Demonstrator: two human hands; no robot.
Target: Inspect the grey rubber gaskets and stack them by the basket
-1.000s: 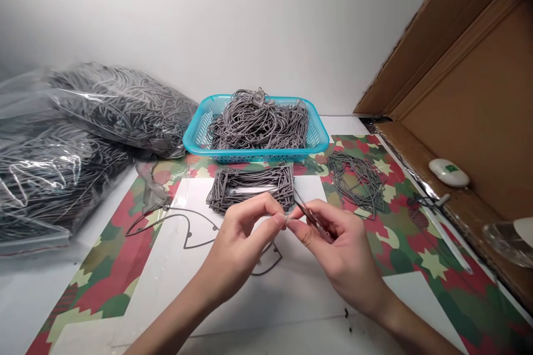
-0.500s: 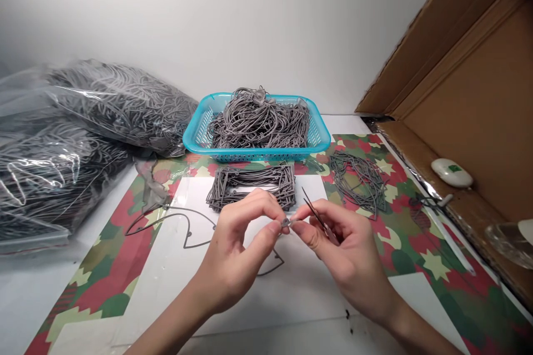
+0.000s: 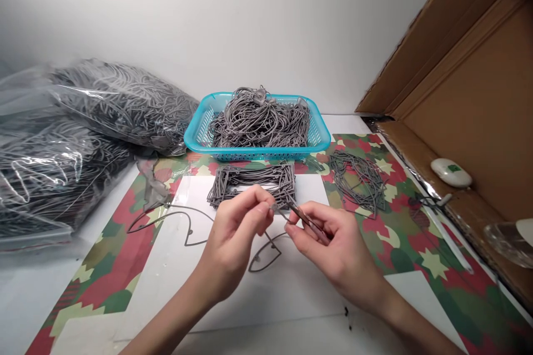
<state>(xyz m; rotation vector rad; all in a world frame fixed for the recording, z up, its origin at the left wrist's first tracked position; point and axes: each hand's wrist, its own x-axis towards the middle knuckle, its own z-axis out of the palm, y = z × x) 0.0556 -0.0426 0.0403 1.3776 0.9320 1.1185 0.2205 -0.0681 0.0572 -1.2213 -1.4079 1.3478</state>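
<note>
A thin grey rubber gasket (image 3: 281,253), an irregular loop with small tabs, hangs out on both sides below my hands over the white sheet. My left hand (image 3: 233,238) is closed, its thumb and forefinger pinching the strand near a small tab. A short stretch of strand spans the gap to my right hand (image 3: 337,244), whose thumb and finger grip it too. Dark tweezers (image 3: 310,223) also rest in the right hand, tips pointing up and left. Just behind the hands is a rectangular stack of similar grey gaskets (image 3: 216,191).
A blue basket (image 3: 258,151) heaped with grey gaskets stands behind the stack. Bulging clear bags (image 3: 120,105) of them lie left. A loose gasket pile (image 3: 360,183) is at right, near a white pen (image 3: 453,241), a white rounded object (image 3: 451,172) and a cardboard wall (image 3: 470,77).
My hands have moved apart slightly, the left one shifting left, and a strand now shows stretched between them. The tweezers' tips have swung left. More of the hanging loop shows beneath the hands.
</note>
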